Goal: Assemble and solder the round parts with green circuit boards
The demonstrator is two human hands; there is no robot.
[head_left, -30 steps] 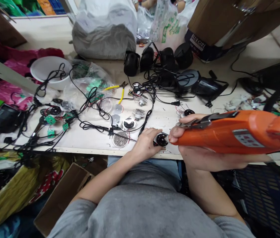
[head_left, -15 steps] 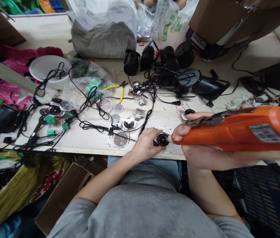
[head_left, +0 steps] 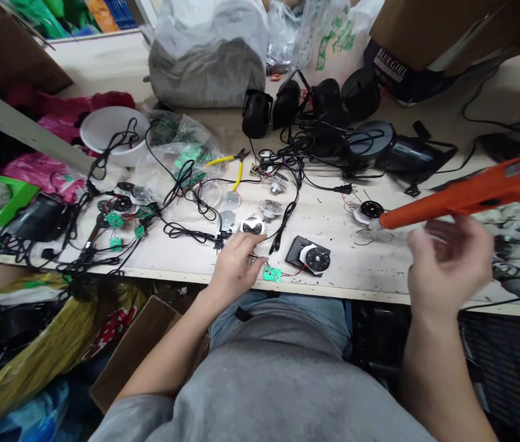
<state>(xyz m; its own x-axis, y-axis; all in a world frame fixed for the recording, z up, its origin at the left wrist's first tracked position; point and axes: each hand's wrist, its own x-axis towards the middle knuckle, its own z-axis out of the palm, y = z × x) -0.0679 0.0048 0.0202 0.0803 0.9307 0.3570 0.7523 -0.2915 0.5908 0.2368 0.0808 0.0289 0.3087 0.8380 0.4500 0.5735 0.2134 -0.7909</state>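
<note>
My left hand (head_left: 234,265) rests on the bench edge with its fingers curled down over something hidden beneath it, its fingertips just below a small white-rimmed round part (head_left: 253,228). To its right a black module with a white-and-black disc (head_left: 314,258) lies loose, wired to a small green circuit board (head_left: 272,274). My right hand (head_left: 448,264) hovers blurred over the right of the bench, fingers apart and holding nothing. The orange electric screwdriver (head_left: 471,191) hangs free just above that hand, its tip near another round part (head_left: 370,210).
Tangled black cables, green boards and round parts (head_left: 116,218) cover the left of the bench. Yellow-handled cutters (head_left: 229,162), a white bowl (head_left: 103,126), black lamp housings (head_left: 324,104), plastic bags and cardboard boxes stand further back. An open carton (head_left: 140,344) sits below the bench.
My right hand let go of the orange screwdriver, which swung up and right. My left hand released the black module and moved left. The view shifted slightly.
</note>
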